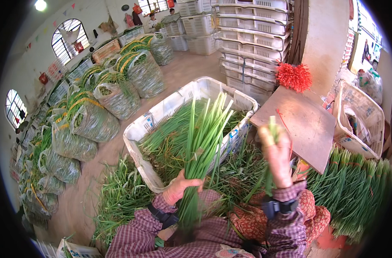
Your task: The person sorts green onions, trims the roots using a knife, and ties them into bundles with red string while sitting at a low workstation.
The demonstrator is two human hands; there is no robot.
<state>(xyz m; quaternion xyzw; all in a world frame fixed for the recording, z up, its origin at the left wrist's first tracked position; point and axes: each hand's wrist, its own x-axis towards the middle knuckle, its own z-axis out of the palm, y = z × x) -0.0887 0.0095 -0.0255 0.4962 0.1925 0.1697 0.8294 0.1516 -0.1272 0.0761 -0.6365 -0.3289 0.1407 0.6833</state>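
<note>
My left hand (183, 187) is closed round a bunch of long green garlic chives (204, 142), pale stem ends upward, leaves hanging over my lap. My right hand (276, 153), blurred, grips a few short green stalks (272, 127) in front of the small board. Before me a white plastic crate (139, 167) holds more loose green leaves (170, 125). Loose leaves (244, 167) also lie between the crate and my knees.
A brown board (299, 125) with a bundle of red ties (293, 76) stands at the right. Tied bundles of chives (350, 187) lie below it. Stacked white crates (254, 42) rise behind. Filled plastic bags (92, 122) line the left floor. Two people sit far back.
</note>
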